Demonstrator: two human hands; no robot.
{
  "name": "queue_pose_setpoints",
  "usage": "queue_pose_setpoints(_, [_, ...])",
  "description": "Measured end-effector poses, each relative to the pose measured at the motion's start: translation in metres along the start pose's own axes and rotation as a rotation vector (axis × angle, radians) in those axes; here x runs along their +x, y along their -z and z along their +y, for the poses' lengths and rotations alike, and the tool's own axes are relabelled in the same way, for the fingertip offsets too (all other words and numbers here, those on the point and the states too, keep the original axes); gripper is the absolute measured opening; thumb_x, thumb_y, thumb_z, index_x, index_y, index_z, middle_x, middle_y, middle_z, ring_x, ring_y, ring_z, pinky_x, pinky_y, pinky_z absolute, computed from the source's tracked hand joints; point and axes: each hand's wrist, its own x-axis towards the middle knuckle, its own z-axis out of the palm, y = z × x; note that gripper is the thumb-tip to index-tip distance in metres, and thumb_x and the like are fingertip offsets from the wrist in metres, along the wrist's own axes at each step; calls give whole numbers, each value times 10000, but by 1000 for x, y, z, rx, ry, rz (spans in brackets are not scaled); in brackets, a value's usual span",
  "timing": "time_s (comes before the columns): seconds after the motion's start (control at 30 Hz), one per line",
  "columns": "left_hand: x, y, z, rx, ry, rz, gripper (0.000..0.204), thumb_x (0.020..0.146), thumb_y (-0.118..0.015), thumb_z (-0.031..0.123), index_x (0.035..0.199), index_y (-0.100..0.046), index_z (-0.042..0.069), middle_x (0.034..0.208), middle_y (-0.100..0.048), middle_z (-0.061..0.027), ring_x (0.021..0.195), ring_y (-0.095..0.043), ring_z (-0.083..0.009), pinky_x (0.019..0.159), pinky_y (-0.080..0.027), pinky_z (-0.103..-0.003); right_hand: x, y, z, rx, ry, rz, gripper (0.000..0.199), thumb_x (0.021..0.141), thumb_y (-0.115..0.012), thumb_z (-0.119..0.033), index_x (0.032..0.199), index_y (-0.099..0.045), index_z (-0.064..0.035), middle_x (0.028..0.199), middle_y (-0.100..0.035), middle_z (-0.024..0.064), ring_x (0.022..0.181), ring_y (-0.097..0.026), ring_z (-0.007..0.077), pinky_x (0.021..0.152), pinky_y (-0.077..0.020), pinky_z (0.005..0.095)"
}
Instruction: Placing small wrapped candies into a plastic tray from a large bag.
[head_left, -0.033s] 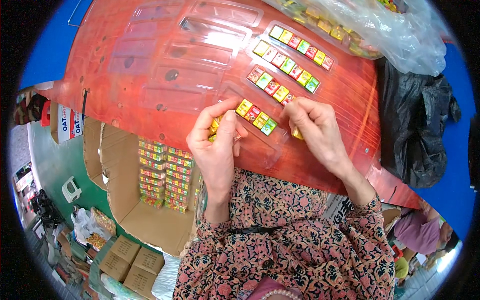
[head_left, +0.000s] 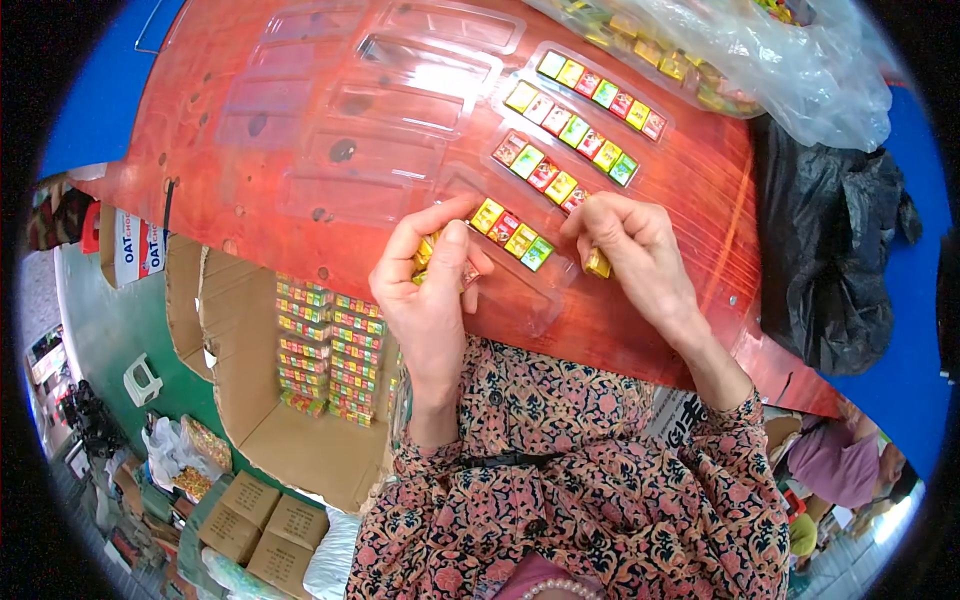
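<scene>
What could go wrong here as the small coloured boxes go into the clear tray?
The left hand holds several small boxes loosely, so one might slip off the red table edge. The clear tray is light and near that edge; pressing with the right hand could shift it.

A red table (head_left: 250, 190) carries clear plastic trays (head_left: 400, 100) and two bags.

The surface (head_left: 250, 150) is glossy red-brown with dark spots. The small boxes (head_left: 560, 150) come in yellow, green, red and pink, in a clear tray (head_left: 430, 70). The sleeves (head_left: 600, 500) bear a pink-and-black floral print; a bag (head_left: 830, 260) is black.
</scene>
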Motion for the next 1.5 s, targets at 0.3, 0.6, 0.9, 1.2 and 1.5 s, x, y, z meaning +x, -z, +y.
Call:
queue_pose_setpoints(0.3, [13, 25, -5, -884, 368, -342, 502, 952, -278, 385, 1139, -474, -37, 1132, -507, -292, 787, -619, -232, 474, -490, -211, -4, 6, -14, 458, -232, -155, 309, 903, -502, -314, 932, -593, -20, 775, -598, 18, 645, -525, 56, 567, -415, 183])
queue_pose_setpoints(0.6, [11, 17, -11, -1317, 503, -347, 553, 947, -273, 376, 1269, -341, -69, 1348, -220, -333, 1276, -196, -454, 973, -294, -597, -4, 3, -31, 310, -118, -124, 160, 846, -589, -158, 911, -605, -13, 801, -591, 9, 709, -534, 62, 613, -419, 192])
queue_pose_setpoints(0.9, [9, 14, -9, -1218, 440, -339, 535, 949, -264, 369, 1270, -352, -49, 1341, -262, -314, 1268, -248, -424, 998, -316, -516, -6, -23, -37, 86, 72, -58, 150, 837, -587, -109, 923, -598, 13, 786, -597, 2, 717, -498, 39, 619, -413, 210])
queue_pose_setpoints(1.2, [3, 3, -8, -1043, 394, -244, 485, 954, -258, 369, 1176, -438, -23, 1242, -434, -262, 1194, -410, -344, 954, -390, -410, -9, -37, -32, -346, 344, -36, 183, 770, -651, -89, 915, -587, 1, 748, -598, 79, 611, -579, 119, 525, -453, 260])
queue_pose_setpoints(1.5, [1, 1, -9, -959, 347, -197, 433, 950, -297, 280, 1196, -417, -56, 1266, -390, -293, 1191, -394, -396, 967, -382, -476, -16, -17, -34, -37, 153, -82, 144, 760, -657, -62, 874, -607, 10, 704, -597, 16, 619, -513, 51, 549, -395, 188])
